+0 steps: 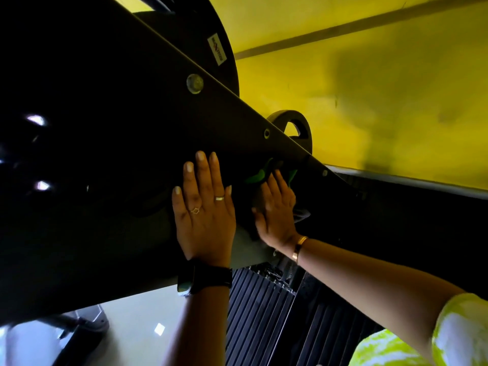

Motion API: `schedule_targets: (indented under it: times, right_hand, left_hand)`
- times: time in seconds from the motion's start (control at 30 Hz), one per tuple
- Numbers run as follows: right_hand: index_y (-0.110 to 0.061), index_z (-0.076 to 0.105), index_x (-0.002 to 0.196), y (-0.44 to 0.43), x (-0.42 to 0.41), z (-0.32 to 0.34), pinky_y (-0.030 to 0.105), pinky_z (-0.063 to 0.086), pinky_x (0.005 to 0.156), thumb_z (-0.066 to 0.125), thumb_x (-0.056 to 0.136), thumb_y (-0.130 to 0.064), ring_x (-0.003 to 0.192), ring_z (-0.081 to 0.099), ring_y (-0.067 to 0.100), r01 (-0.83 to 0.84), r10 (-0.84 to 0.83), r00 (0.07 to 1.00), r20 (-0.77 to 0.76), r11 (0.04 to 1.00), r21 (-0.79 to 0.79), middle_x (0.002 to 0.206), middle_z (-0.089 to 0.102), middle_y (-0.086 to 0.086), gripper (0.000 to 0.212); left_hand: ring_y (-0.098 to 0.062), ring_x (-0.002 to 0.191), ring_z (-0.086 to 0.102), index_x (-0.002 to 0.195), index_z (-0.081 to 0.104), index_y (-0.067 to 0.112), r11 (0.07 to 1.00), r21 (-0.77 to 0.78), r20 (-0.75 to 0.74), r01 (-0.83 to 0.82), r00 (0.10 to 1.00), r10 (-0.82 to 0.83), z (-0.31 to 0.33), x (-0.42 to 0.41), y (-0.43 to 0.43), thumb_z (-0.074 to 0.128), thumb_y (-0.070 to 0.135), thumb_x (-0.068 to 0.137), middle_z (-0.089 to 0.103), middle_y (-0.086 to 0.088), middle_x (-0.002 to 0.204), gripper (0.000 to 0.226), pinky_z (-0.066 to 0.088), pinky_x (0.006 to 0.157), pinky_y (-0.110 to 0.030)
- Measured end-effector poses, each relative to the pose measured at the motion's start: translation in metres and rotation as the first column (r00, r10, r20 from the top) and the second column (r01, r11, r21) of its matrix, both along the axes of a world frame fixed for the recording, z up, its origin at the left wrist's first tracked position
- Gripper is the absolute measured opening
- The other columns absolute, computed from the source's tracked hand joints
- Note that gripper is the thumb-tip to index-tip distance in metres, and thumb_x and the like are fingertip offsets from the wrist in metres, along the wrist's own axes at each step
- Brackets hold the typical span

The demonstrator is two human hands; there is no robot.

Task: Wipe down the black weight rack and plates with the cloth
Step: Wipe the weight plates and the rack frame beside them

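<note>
While my right hand (277, 210) presses the cloth (257, 177) against the black weight rack (118, 114), fingers stretched out over it rather than curled round it, my left hand (203, 204) lies open just beside it on the same sloping face, palm down, holding nothing and only steadying me. The cloth sits under my right palm, with green folds poking out past the fingertips and a darker fold bunched at the outer side of the hand. To do this stroke well, I judge I should lean through the heel of the palm, not the fingertips, so the cloth drags with the hand instead of slipping out from under it. I should also tuck in those loose folds. Beyond my fingertips the rack's edge runs diagonally, and just over it stands a small plate (293, 122) with a handle hole; a larger plate (211, 30) with a sticker sits farther up, past a bolt (195, 83). I'd wipe along that edge in overlapping passes — lifting the left hand away before the cloth reaches its spot.
</note>
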State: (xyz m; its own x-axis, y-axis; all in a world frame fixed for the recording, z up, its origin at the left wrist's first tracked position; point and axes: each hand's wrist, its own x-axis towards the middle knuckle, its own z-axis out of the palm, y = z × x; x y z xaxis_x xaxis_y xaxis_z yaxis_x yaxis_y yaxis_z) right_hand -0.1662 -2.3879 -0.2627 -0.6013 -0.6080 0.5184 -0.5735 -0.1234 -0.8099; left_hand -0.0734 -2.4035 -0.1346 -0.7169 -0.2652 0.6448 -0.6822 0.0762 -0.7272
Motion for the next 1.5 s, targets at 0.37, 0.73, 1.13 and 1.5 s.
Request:
schedule_targets:
  times: [0.37, 0.73, 1.13, 1.5]
  right_hand:
    - [-0.037, 0.018, 0.151, -0.032, -0.047, 0.055, 0.058, 0.032, 0.107, 0.024, 0.082, -0.06, 0.134, 0.039, 0.033, 0.097, -0.275, 0.513, 0.813, 0.96, 0.264, 0.15, 0.039, 0.006, 0.073]
    - [-0.013, 0.018, 0.152, -0.003, -0.023, -0.003, 0.052, 0.034, 0.106, 0.031, 0.094, -0.057, 0.139, 0.031, 0.035, 0.052, -0.099, 0.947, 0.306, 0.986, 0.16, 0.152, 0.033, 0.018, 0.074]
    - [-0.022, 0.015, 0.154, -0.026, -0.058, 0.101, 0.048, 0.026, 0.108, 0.036, 0.103, -0.035, 0.14, 0.022, 0.031, 0.113, -0.235, 0.804, 0.546, 0.962, 0.248, 0.158, 0.024, 0.002, 0.057]
    - [-0.01, 0.025, 0.151, -0.022, -0.046, 0.007, 0.052, 0.036, 0.102, 0.023, 0.093, -0.05, 0.136, 0.036, 0.037, 0.14, -0.201, 0.868, 0.453, 0.976, 0.164, 0.15, 0.038, 0.015, 0.071]
  left_hand:
    - [-0.027, 0.144, 0.014, 0.155, 0.022, 0.014, 0.998, 0.03, -0.021, 0.048, 0.999, -0.048, 0.001, -0.002, 0.001, 0.032, 0.048, 0.104, 0.023, -0.007, 0.156, 0.061, 0.008, 0.119, -0.041]
    - [-0.027, 0.144, 0.009, 0.155, 0.017, 0.013, 0.998, 0.032, -0.023, 0.05, 0.999, -0.05, 0.0, -0.002, 0.002, 0.028, 0.044, 0.106, 0.021, -0.007, 0.156, 0.06, 0.007, 0.119, -0.04]
    - [-0.029, 0.148, 0.0, 0.155, 0.015, 0.012, 0.998, 0.011, -0.046, 0.056, 0.997, -0.056, -0.002, -0.004, 0.001, 0.029, 0.045, 0.106, 0.022, -0.006, 0.155, 0.061, 0.001, 0.12, -0.041]
    - [-0.029, 0.148, -0.012, 0.154, 0.02, 0.014, 1.0, -0.006, -0.059, 0.025, 0.998, -0.026, -0.006, -0.005, 0.0, 0.033, 0.044, 0.105, 0.024, -0.006, 0.155, 0.059, 0.006, 0.119, -0.041]
